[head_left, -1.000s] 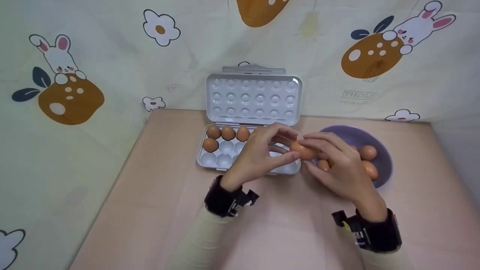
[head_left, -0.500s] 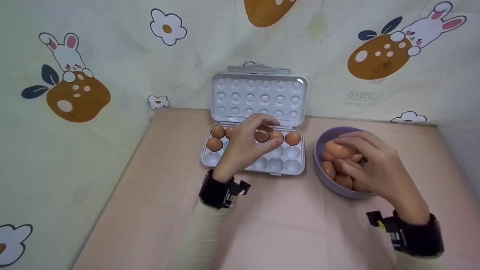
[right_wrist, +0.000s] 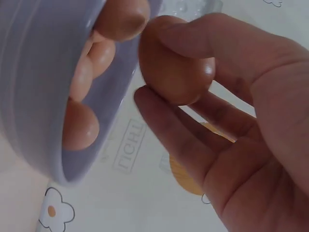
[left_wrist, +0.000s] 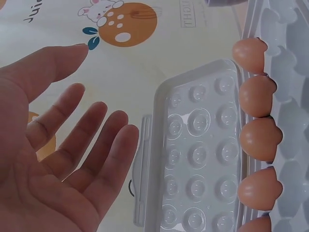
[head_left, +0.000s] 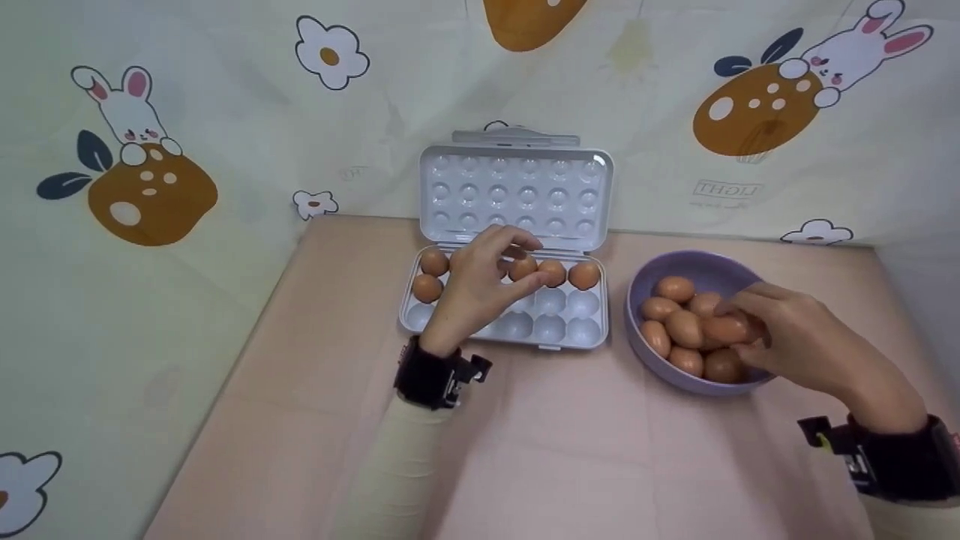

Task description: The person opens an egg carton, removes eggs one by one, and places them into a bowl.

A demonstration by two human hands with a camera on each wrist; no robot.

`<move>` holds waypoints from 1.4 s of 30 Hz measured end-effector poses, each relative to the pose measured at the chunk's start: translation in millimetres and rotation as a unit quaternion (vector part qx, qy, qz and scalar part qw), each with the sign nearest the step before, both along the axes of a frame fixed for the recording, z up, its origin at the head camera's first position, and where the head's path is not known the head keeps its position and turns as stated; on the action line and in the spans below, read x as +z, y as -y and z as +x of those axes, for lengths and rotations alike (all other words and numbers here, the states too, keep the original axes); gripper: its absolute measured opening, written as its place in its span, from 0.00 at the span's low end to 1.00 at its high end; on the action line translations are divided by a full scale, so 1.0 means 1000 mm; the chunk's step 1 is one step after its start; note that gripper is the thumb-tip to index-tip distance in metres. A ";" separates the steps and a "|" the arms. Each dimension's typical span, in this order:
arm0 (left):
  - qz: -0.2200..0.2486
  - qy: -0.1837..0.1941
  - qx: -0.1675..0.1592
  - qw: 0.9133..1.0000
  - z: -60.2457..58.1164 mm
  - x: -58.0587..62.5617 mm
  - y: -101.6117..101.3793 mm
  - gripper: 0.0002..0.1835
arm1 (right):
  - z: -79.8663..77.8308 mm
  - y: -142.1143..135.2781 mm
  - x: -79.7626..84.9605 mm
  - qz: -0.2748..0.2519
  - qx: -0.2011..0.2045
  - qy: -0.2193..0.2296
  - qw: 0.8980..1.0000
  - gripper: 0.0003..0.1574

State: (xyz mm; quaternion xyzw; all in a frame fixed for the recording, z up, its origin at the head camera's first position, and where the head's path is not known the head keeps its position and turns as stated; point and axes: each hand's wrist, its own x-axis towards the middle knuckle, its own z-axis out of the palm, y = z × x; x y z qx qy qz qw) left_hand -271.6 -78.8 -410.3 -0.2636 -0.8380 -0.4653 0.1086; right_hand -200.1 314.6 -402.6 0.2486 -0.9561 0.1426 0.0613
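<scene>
My right hand (head_left: pixel 814 341) pinches a brown egg (right_wrist: pixel 176 60) between thumb and fingers, over the right side of a purple bowl (head_left: pixel 645 360). Several more brown eggs (head_left: pixel 684 328) lie piled in that bowl. My left hand (head_left: pixel 480 281) hovers over the pale egg carton (head_left: pixel 550 328), its fingers loosely bent and nothing in them, as the left wrist view shows. A row of eggs (left_wrist: pixel 260 139) fills the carton's back row, partly hidden by the left hand in the head view. One egg (head_left: pixel 427 288) sits in the middle row at the left end.
The carton's lid (head_left: pixel 517 187) stands raised at the back, near the patterned cloth backdrop (head_left: pixel 645 112). A pinkish cloth (head_left: pixel 555 427) covers the table, with the bowl to the right of the carton. Bare cups show in the carton's front row.
Both hands were together at one egg; they have since parted. The right hand has carried an egg right to the bowl, while the left has drawn back left over the carton with nothing in it.
</scene>
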 end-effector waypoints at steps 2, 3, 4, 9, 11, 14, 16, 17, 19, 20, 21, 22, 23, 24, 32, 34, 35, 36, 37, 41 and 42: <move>-0.005 0.002 0.005 1.000 -0.001 -0.001 0.001 0.20 | -0.002 -0.005 0.000 0.009 -0.009 0.041 0.999 0.32; -0.008 0.003 0.008 1.000 -0.001 -0.001 0.002 0.20 | -0.003 -0.007 -0.001 0.013 -0.011 0.053 0.998 0.32; -0.009 0.004 0.011 1.000 -0.001 -0.002 0.002 0.20 | -0.003 -0.008 -0.001 0.016 -0.011 0.060 0.998 0.32; -0.026 0.009 0.026 0.999 -0.004 -0.005 0.003 0.18 | -0.005 -0.014 -0.008 0.017 0.003 0.053 0.998 0.31; -0.043 0.012 0.034 0.998 -0.006 -0.007 0.003 0.18 | -0.005 -0.016 -0.011 0.015 0.008 0.052 0.999 0.30; -0.067 0.017 0.046 0.997 -0.007 -0.010 0.003 0.19 | -0.006 -0.017 -0.015 0.014 0.013 0.047 0.999 0.31; -0.075 0.020 0.051 0.996 -0.008 -0.012 0.003 0.19 | -0.006 -0.017 -0.016 0.014 0.013 0.044 0.999 0.31; -0.078 0.022 0.053 0.995 -0.009 -0.012 0.003 0.19 | -0.006 -0.017 -0.017 0.014 0.012 0.044 0.999 0.31; -0.080 0.025 0.055 0.995 -0.010 -0.013 0.003 0.19 | -0.007 -0.017 -0.018 0.013 0.010 0.044 0.999 0.31; -0.080 0.027 0.056 0.995 -0.010 -0.013 0.004 0.19 | -0.007 -0.017 -0.018 0.014 0.009 0.045 0.999 0.31; -0.081 0.029 0.056 0.995 -0.010 -0.013 0.004 0.19 | -0.007 -0.017 -0.018 0.014 0.008 0.045 0.999 0.31; -0.082 0.031 0.056 0.995 -0.010 -0.013 0.004 0.19 | -0.008 -0.017 -0.019 0.014 0.007 0.047 0.999 0.31; -0.084 0.033 0.057 0.994 -0.010 -0.013 0.004 0.19 | -0.008 -0.017 -0.019 0.014 0.007 0.048 0.999 0.31; -0.086 0.035 0.058 0.994 -0.010 -0.013 0.005 0.19 | -0.008 -0.017 -0.019 0.014 0.006 0.050 0.999 0.31; -0.101 0.052 0.072 0.991 -0.011 -0.013 0.008 0.20 | -0.007 -0.018 -0.017 0.015 -0.010 0.083 0.996 0.29; -0.104 0.046 0.074 0.991 -0.011 -0.014 0.009 0.20 | -0.007 -0.018 -0.018 0.014 -0.007 0.076 0.997 0.29; -0.104 0.045 0.075 0.991 -0.011 -0.014 0.010 0.20 | -0.006 -0.019 -0.018 0.012 -0.002 0.064 0.998 0.29; -0.105 0.043 0.076 0.991 -0.011 -0.014 0.012 0.20 | -0.005 -0.019 -0.019 0.008 0.005 0.048 0.999 0.29; -0.108 0.041 0.078 0.990 -0.012 -0.014 0.013 0.20 | -0.005 -0.019 -0.019 0.006 0.008 0.033 0.999 0.29; -0.115 0.047 0.089 0.988 -0.013 -0.014 0.019 0.20 | -0.001 -0.011 -0.014 -0.021 0.008 -0.016 1.000 0.27; -0.122 0.046 0.095 0.987 -0.013 -0.014 0.021 0.20 | 0.001 -0.007 -0.012 -0.033 0.005 -0.020 0.999 0.27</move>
